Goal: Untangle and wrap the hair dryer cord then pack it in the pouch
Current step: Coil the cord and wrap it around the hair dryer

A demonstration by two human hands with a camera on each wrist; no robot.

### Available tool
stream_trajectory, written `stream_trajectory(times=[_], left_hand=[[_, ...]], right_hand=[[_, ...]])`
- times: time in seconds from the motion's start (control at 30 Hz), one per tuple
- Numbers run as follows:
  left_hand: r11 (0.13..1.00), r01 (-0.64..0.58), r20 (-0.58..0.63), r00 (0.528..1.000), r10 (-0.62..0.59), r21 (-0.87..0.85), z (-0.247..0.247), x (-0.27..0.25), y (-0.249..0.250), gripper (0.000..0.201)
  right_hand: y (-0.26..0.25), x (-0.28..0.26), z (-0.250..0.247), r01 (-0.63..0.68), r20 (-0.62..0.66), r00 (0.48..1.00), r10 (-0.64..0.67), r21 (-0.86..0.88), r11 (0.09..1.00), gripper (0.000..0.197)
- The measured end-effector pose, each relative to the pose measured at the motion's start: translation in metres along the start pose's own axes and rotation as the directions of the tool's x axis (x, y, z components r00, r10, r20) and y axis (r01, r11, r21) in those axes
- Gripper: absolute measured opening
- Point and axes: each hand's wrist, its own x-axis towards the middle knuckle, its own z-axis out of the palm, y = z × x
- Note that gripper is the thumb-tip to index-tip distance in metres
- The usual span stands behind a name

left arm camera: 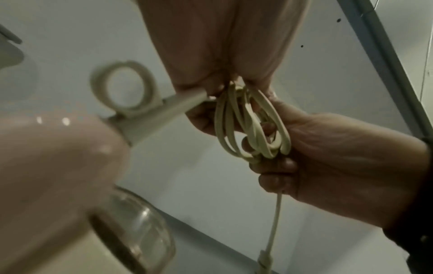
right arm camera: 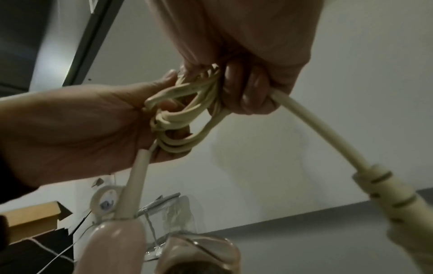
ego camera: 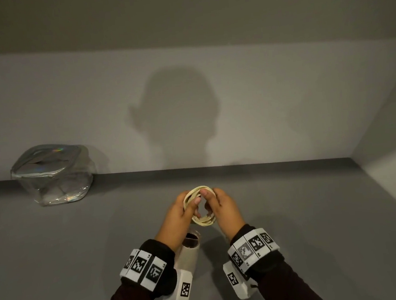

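At the counter's far left edge, against the wall, stands the clear pouch (ego camera: pixel 53 174), its zipped top seemingly partly open, though glare blurs it. The left hand (ego camera: pixel 177 218) curls round one side of the coiled cord (ego camera: pixel 199 206), the right hand (ego camera: pixel 224 210) round the other, over the counter's near middle. Below the left wrist hangs the hair dryer (ego camera: pixel 186 253), barrel pointing away, long axis near-to-far. The pouch lies leftward, nearer the left hand.

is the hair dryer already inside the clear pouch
No, the pink hair dryer lies on the grey table below both hands, apart from the clear plastic pouch standing by the wall at far left.
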Motion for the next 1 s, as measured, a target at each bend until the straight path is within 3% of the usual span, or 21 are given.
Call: stream_trajectory(times=[0.17, 0.27, 0.33, 0.43, 0.53, 0.6, 0.67, 0.77, 0.9, 1.0], left_hand=[[0.999, -0.033, -0.04, 0.999, 0.035, 0.037, -0.005, 0.002, 0.0, 0.013], [0.998, 0.017, -0.061, 0.998, -0.021, -0.054, -0.015, 0.005, 0.0, 0.016], [0.996, 0.04, -0.053, 0.998, -0.044, -0.075, -0.019, 0.006, -0.001, 0.017], [0.996, 0.049, -0.006, 0.999, -0.05, -0.075, -0.017, 0.005, 0.0, 0.018], [0.994, 0.044, 0.037, 0.999, -0.04, -0.102, -0.012, 0.002, 0.004, 0.019], [0.991, 0.046, 0.06, 0.997, -0.039, -0.125, -0.009, 0.0, 0.005, 0.019], [0.99, 0.043, 0.068, 0.997, -0.034, -0.132, -0.006, -0.001, 0.006, 0.019], [0.998, 0.005, 0.078, 0.997, 0.0, -0.063, -0.003, -0.002, 0.003, 0.019], [0.999, -0.017, 0.089, 0.996, 0.02, -0.034, 0.0, -0.004, 0.003, 0.017], [0.999, -0.037, 0.071, 0.997, 0.038, -0.014, -0.002, -0.004, 0.004, 0.018]], right_hand=[[-0.003, -0.001, -0.009, 0.004, 0.14, 0.99, -0.028, 0.173, 0.985, 0.018], [0.017, -0.007, -0.023, -0.061, 0.245, 0.969, 0.039, 0.082, 0.995, 0.032], [0.033, -0.016, -0.03, -0.1, 0.285, 0.954, 0.091, 0.018, 0.995, 0.023], [0.056, -0.024, -0.035, -0.11, 0.227, 0.963, 0.142, -0.152, 0.982, 0.024], [0.066, -0.025, -0.035, -0.084, 0.106, 0.987, 0.123, -0.318, 0.944, 0.011], [0.062, -0.023, -0.034, -0.166, 0.0, 0.986, 0.169, -0.172, 0.971, 0.014], [0.052, -0.018, -0.037, -0.216, -0.073, 0.971, 0.227, 0.128, 0.968, 0.016], [0.03, -0.01, -0.039, -0.22, -0.031, 0.964, 0.266, 0.473, 0.853, 0.018], [0.015, -0.006, -0.038, -0.2, 0.045, 0.973, 0.225, 0.645, 0.737, 0.017], [0.014, -0.003, -0.036, -0.283, 0.13, 0.955, 0.268, 0.673, 0.683, 0.018]])
